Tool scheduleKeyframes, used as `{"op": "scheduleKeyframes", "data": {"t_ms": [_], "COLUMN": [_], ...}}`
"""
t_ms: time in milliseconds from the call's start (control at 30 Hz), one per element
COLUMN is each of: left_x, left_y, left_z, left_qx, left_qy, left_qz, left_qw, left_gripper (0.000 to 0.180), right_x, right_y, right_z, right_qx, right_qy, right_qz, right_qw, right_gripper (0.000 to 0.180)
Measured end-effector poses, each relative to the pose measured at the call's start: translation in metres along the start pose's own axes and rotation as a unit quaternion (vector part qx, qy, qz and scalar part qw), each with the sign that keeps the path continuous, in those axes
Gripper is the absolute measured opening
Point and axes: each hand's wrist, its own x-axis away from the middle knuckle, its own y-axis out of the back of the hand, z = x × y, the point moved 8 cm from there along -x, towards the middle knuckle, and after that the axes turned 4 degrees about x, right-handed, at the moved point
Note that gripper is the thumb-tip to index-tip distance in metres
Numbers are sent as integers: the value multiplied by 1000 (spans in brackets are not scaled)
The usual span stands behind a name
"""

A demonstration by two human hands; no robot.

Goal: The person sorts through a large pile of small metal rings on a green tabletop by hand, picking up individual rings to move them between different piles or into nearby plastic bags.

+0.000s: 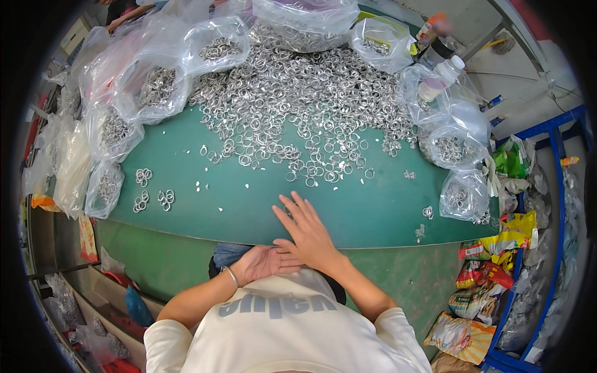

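A big heap of silver metal rings (292,87) spreads over the far half of the green table (205,217), thinning toward me. My right hand (308,236) lies palm down over the table's near edge, its fingers stretched out and apart. A small dark shape, perhaps a ring, shows by its fingers; I cannot make it out. Just below the edge, my left hand (258,264) is turned palm up with the fingers extended toward the right wrist. Nothing shows in its palm, though the right hand covers its fingertips. A bracelet (231,276) circles my left wrist.
Small ring clusters (143,177) sit at the left, and another cluster (428,212) at the right. Clear plastic bags of rings (158,87) line the table's sides and back. A white bottle (441,78) stands back right. Blue shelving (547,248) and colourful packages (463,336) flank my right.
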Motion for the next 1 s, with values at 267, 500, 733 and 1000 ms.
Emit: {"op": "scheduleKeyframes", "data": {"t_ms": [267,500,733,1000], "left_x": [1,-1,-1,-2], "left_y": [10,8,8,7], "left_z": [-6,-7,-4,-5], "left_qx": [-103,-115,-67,-64], "left_qy": [-13,-24,-23,-38], "left_qz": [-93,-98,-59,-78], "left_qw": [990,988,996,994], "left_gripper": [60,58,60,60], "right_x": [60,71,39,-13], "right_y": [136,114,32,23], "right_z": [-127,-152,-26,-8], "right_qx": [157,183,31,-15], "right_qy": [-256,-300,-156,-12], "right_qz": [-295,-164,-6,-6], "right_qw": [907,922,987,1000], "right_gripper": [38,47,60,62]}}
